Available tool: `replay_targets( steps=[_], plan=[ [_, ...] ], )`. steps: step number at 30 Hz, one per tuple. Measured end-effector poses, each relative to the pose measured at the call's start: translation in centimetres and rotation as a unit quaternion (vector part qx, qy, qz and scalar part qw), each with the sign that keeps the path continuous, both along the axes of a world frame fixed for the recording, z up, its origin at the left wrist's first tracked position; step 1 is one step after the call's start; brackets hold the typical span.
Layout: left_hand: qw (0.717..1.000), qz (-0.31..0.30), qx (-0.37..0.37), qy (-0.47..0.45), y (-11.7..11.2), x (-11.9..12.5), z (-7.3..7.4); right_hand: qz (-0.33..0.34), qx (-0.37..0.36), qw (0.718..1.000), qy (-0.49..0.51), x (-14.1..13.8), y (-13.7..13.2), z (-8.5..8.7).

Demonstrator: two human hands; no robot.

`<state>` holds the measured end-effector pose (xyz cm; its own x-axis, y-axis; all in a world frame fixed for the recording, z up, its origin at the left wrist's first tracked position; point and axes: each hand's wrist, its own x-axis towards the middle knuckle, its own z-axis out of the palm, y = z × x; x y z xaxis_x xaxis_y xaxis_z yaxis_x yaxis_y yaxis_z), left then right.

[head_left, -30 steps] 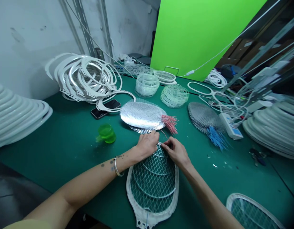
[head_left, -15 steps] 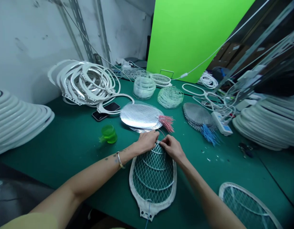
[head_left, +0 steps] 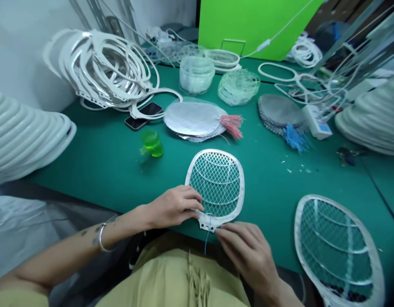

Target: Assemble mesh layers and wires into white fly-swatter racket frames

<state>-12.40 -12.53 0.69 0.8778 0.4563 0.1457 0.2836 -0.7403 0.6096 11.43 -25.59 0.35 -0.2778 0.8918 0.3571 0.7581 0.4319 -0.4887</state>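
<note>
A white-rimmed mosquito swatter head point(head_left: 241, 187), its metal mesh crossed by curved ribs, lies before me with its neck tab towards my body. My left hand point(head_left: 171, 207) grips the lower left rim, its fingers curled over the edge. At the right side of the neck tab, my right hand point(head_left: 248, 251) has thumb and fingers closed on the edge. A thin blue wire point(head_left: 206, 243) hangs from the mesh over the tab between both hands. Beyond the head lies a stack of oval metal mesh sheets point(head_left: 193, 119) with red wires point(head_left: 232, 124).
Another meshed swatter head point(head_left: 299, 230) lies at right. Grey mesh sheets point(head_left: 276, 108) with blue wires point(head_left: 294, 138), a green tape roll point(head_left: 152, 143), phones point(head_left: 136, 123) and a power strip point(head_left: 317, 121) are farther back. White frames point(head_left: 104, 72) are piled at left.
Both hands have moved from the far end of the swatter head to its near, neck end. My view has tilted down, and the head's far rim is now uncovered.
</note>
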Motion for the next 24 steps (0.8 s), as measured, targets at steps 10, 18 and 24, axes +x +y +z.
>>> replay_targets(
  steps=[10, 18, 24],
  plan=[
    [0.993, -0.029, 0.113, 0.009, -1.5, 1.5, -1.2, 0.002, 0.024, 0.995, -0.095, 0.1, -0.7, -1.2],
    [0.988, -0.012, 0.151, 0.012, -2.3, 2.3, -1.2, -0.013, 0.030, 0.995, -0.099, 0.5, -1.0, -1.1],
    [0.989, -0.007, 0.149, 0.022, -2.5, 2.4, -1.4, -0.018, 0.020, 0.996, -0.088, 0.4, -0.7, -0.9]
  ],
)
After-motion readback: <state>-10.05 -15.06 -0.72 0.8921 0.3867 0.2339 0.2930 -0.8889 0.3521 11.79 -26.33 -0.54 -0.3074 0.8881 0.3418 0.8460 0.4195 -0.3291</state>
